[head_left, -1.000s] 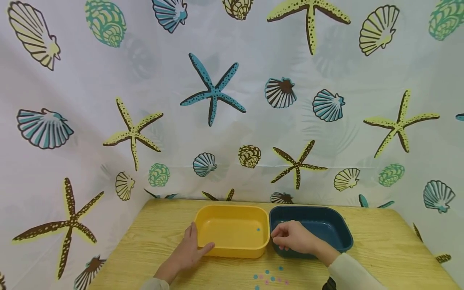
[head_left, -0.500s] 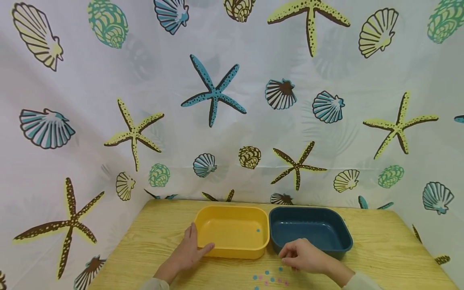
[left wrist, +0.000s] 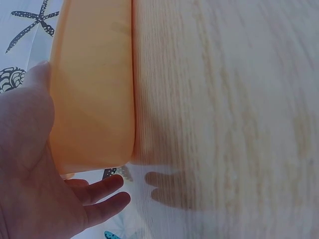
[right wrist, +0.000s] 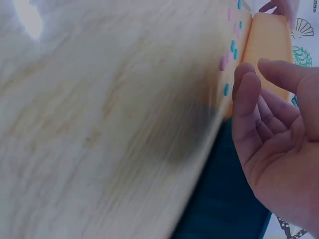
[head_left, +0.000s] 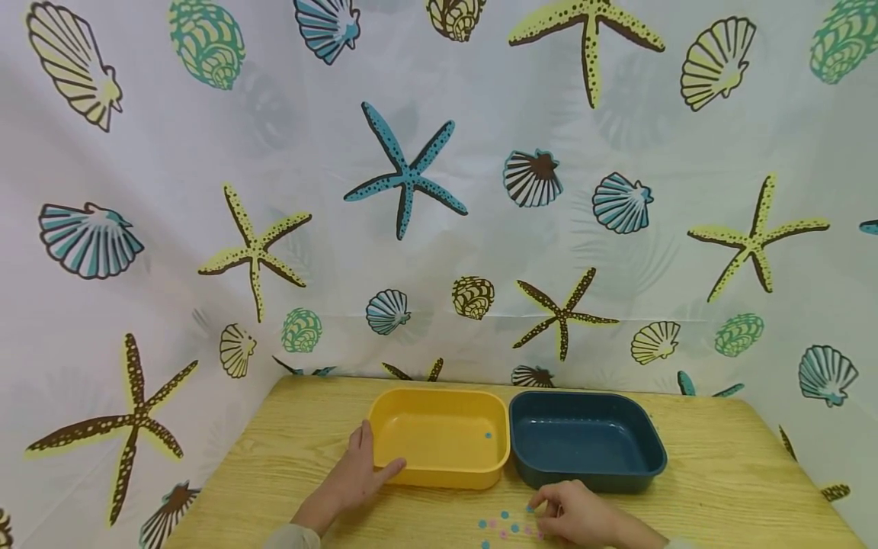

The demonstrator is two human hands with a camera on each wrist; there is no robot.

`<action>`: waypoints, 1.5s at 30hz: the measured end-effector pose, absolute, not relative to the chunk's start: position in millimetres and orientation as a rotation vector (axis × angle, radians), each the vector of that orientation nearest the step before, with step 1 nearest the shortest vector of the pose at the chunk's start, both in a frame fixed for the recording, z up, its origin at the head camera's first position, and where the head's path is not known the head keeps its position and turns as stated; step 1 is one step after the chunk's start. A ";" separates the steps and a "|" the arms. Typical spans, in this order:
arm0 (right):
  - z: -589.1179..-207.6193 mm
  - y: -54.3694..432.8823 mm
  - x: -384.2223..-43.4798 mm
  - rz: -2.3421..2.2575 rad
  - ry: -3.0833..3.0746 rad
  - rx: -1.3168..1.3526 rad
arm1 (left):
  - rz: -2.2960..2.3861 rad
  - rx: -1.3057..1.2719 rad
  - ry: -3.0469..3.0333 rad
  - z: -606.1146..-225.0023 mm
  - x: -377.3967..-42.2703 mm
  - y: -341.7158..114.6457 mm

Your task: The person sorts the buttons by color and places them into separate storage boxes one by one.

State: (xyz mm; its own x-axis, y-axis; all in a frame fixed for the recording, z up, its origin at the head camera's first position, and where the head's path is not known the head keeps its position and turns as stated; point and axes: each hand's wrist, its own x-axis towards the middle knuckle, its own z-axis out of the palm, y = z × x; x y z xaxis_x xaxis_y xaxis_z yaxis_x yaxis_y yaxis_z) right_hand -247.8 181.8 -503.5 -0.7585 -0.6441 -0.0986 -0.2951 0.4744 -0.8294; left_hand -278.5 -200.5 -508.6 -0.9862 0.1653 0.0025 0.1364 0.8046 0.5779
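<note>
My left hand (head_left: 353, 476) rests on the near left corner of a yellow tub (head_left: 439, 476), fingers along its left side and thumb at the front rim. In the left wrist view those fingers (left wrist: 102, 191) stand straight and spread beside the orange-looking wall. My right hand (head_left: 579, 512) is low over the table, just in front of a dark blue tub (head_left: 590, 482). Its thumb and index finger stand apart with nothing between them. Small blue and pink discs lie scattered by its fingertips, a blue disc (head_left: 530, 508) the closest. Another blue disc (head_left: 488, 435) lies inside the yellow tub.
The two tubs stand side by side at the back of a wood-grain table (head_left: 741, 473). Behind and around it hangs a white cloth (head_left: 480, 244) printed with starfish and shells. The discs sit near the table's front middle, some pink (head_left: 504, 535).
My right hand has come from over the blue tub's near left corner toward me, down to the discs, its fingers parting. The left hand has stayed on the yellow tub.
</note>
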 end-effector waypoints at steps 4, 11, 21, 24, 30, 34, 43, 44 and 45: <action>-508.9 181.4 -250.3 -1.159 2.376 -0.788 | 0.930 0.239 2.935 -508.1 -278.6 -200.5; -514.1 182.0 -253.8 -1.108 2.437 -0.805 | 0.929 0.233 2.927 -510.8 -279.8 -200.9; -518.1 180.9 -257.5 -1.094 2.412 -0.822 | 0.925 0.225 2.926 -514.0 -282.3 -201.1; -518.7 180.7 -260.1 -1.085 2.403 -0.839 | 0.925 0.233 2.928 -513.9 -282.1 -201.1; -520.1 180.1 -261.5 -1.069 2.406 -0.869 | 0.922 0.240 2.932 -513.4 -281.4 -201.4; -520.8 180.6 -261.3 -1.081 2.386 -0.898 | 0.916 0.242 2.936 -512.3 -280.9 -200.9; -524.8 182.2 -263.3 -1.102 2.339 -0.976 | 0.926 0.228 2.924 -512.8 -282.4 -201.4; -524.7 182.1 -263.5 -1.103 2.336 -0.975 | 0.931 0.225 2.921 -513.2 -282.9 -201.6; -524.5 182.0 -263.6 -1.102 2.334 -0.972 | 0.929 0.223 2.920 -513.5 -283.3 -201.7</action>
State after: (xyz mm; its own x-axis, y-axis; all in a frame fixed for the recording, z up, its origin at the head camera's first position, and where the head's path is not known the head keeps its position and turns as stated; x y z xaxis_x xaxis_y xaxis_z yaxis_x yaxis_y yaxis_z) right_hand -263.6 182.0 -524.5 -0.6882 -0.7242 -0.0449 -0.4254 0.4528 -0.7836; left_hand -283.3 -201.7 -513.5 -0.9871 0.1588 -0.0213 0.1173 0.8067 0.5792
